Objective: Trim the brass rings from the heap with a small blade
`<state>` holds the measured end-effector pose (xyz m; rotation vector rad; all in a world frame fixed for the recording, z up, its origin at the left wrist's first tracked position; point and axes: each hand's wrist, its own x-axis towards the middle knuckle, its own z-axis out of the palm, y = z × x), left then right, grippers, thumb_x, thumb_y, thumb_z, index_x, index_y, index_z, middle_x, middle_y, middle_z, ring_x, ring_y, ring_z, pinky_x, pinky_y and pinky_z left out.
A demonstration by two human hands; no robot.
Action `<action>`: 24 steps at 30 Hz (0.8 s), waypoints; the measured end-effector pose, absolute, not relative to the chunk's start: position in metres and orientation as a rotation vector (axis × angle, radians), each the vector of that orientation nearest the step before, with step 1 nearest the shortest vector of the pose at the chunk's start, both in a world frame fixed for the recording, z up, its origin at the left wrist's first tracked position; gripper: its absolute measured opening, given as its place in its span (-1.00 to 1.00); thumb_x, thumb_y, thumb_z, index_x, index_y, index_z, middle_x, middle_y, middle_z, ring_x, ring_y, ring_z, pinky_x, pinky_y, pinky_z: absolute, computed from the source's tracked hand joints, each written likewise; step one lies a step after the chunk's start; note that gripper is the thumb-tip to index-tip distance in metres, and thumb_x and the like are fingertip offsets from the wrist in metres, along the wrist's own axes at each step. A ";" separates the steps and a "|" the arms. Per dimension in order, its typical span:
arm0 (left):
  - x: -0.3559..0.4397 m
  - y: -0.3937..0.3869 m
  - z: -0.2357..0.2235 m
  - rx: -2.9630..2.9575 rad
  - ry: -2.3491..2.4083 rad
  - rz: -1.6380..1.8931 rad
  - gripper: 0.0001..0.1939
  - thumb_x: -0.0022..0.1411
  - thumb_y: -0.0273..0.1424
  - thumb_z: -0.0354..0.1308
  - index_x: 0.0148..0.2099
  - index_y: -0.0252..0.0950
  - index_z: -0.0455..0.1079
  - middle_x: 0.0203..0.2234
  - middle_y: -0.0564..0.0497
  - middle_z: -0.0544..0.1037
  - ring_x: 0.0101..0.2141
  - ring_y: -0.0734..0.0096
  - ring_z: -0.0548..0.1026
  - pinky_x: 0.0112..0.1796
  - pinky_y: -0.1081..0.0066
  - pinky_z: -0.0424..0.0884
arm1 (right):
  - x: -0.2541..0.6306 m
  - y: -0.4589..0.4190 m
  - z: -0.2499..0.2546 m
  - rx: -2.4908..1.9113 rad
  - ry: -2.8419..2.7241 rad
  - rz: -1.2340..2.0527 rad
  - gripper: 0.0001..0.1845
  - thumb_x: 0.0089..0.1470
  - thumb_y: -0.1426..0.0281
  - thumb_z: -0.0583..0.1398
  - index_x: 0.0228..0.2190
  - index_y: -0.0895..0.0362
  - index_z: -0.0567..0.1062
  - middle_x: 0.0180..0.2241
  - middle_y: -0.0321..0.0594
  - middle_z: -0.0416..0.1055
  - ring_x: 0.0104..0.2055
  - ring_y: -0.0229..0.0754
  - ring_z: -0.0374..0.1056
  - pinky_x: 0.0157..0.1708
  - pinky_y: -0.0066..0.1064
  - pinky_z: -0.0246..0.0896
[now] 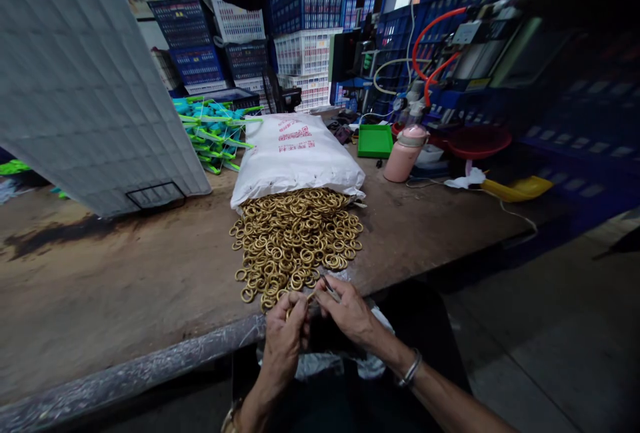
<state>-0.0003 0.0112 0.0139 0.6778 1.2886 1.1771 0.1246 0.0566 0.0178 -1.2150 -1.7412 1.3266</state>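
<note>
A heap of gold-coloured rings (295, 233) spills from the mouth of a white woven sack (300, 153) onto the table. My left hand (287, 330) is at the near edge of the heap, its fingers pinched on a gold ring. Close beside it, my right hand (350, 310) is closed around a slim metal tool (331, 288), whose kind I cannot make out. The fingertips of both hands nearly meet at the table's front edge. My fingers partly hide what lies between them.
A large pale ribbed panel (95, 86) stands at left, near blue-green plastic pieces (213, 130). Behind the sack are a green tray (375, 141) and a pink bottle (404, 154). A machine with red hoses (425, 40) stands at right. Stacked crates (307, 53) line the back.
</note>
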 end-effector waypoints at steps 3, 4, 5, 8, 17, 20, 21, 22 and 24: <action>0.000 0.012 0.015 0.794 1.367 1.213 -0.68 -0.05 -0.13 0.19 -0.47 -0.30 0.30 -0.76 0.21 0.22 -0.75 0.67 0.13 -0.72 0.62 0.04 | 0.120 0.058 0.018 -1.267 -1.778 1.267 -0.75 0.02 0.28 0.05 -0.58 0.15 0.26 -0.65 -0.43 0.12 -0.55 -0.37 0.06 -0.54 -0.54 -0.01; 0.000 0.012 0.015 0.803 1.371 1.213 -0.67 -0.05 -0.13 0.20 -0.47 -0.31 0.31 -0.75 0.21 0.23 -0.74 0.67 0.13 -0.72 0.62 0.04 | 0.119 0.058 0.019 -1.283 -1.788 1.251 -0.75 0.02 0.28 0.06 -0.59 0.15 0.26 -0.64 -0.43 0.11 -0.55 -0.37 0.05 -0.55 -0.54 -0.02; 0.000 0.013 0.015 0.793 1.364 1.194 -0.67 -0.05 -0.12 0.19 -0.45 -0.30 0.31 -0.75 0.20 0.24 -0.75 0.67 0.14 -0.72 0.62 0.03 | 0.118 0.059 0.019 -1.295 -1.793 1.242 -0.75 0.01 0.28 0.06 -0.60 0.15 0.26 -0.63 -0.43 0.11 -0.54 -0.37 0.05 -0.55 -0.54 -0.02; 0.000 0.012 0.015 0.735 1.274 1.088 -0.65 0.00 -0.08 0.12 -0.43 -0.29 0.27 -0.75 0.20 0.25 -0.78 0.67 0.12 -0.75 0.62 0.02 | 0.118 0.059 0.017 -1.305 -1.785 1.254 -0.74 0.03 0.27 0.04 -0.59 0.15 0.26 -0.63 -0.43 0.12 -0.54 -0.37 0.06 -0.54 -0.54 -0.01; 0.000 0.009 0.012 0.739 1.140 1.101 -0.65 0.05 -0.09 0.09 -0.42 -0.31 0.26 -0.68 0.17 0.28 -0.75 0.69 0.14 -0.74 0.64 0.04 | 0.120 0.060 0.013 -1.264 -1.756 1.283 -0.69 0.11 0.29 -0.04 -0.57 0.15 0.29 -0.61 -0.36 0.25 -0.53 -0.34 0.18 -0.49 -0.52 0.07; 0.000 0.008 0.012 0.745 1.140 1.100 -0.63 0.03 -0.07 0.10 -0.45 -0.30 0.23 -0.66 0.15 0.32 -0.74 0.68 0.16 -0.74 0.64 0.06 | 0.121 0.061 0.012 -1.352 -1.854 1.091 -0.72 0.10 0.35 -0.04 -0.58 0.14 0.28 -0.60 -0.34 0.27 -0.52 -0.32 0.18 -0.48 -0.51 0.06; -0.001 0.009 0.012 0.748 1.144 1.103 -0.63 0.02 -0.06 0.10 -0.46 -0.29 0.22 -0.65 0.14 0.33 -0.74 0.68 0.17 -0.74 0.64 0.06 | 0.122 0.060 0.012 -1.360 -1.903 1.046 -0.76 0.09 0.38 -0.04 -0.56 0.13 0.30 -0.59 -0.33 0.28 -0.51 -0.31 0.19 -0.47 -0.50 0.06; -0.001 0.009 0.013 0.750 1.152 1.109 -0.62 0.02 -0.05 0.10 -0.46 -0.29 0.22 -0.65 0.14 0.34 -0.74 0.68 0.18 -0.75 0.64 0.07 | 0.123 0.060 0.012 -1.354 -1.962 1.019 -0.82 0.06 0.43 -0.02 -0.52 0.13 0.31 -0.57 -0.33 0.30 -0.50 -0.31 0.20 -0.46 -0.50 0.05; -0.002 0.009 0.013 0.756 1.172 1.125 -0.62 0.01 -0.04 0.10 -0.46 -0.29 0.22 -0.65 0.14 0.35 -0.74 0.67 0.17 -0.75 0.64 0.07 | 0.125 0.057 0.013 -1.319 -2.095 1.001 -0.86 -0.03 0.52 0.00 -0.44 0.11 0.33 -0.53 -0.32 0.34 -0.47 -0.29 0.24 -0.44 -0.51 0.03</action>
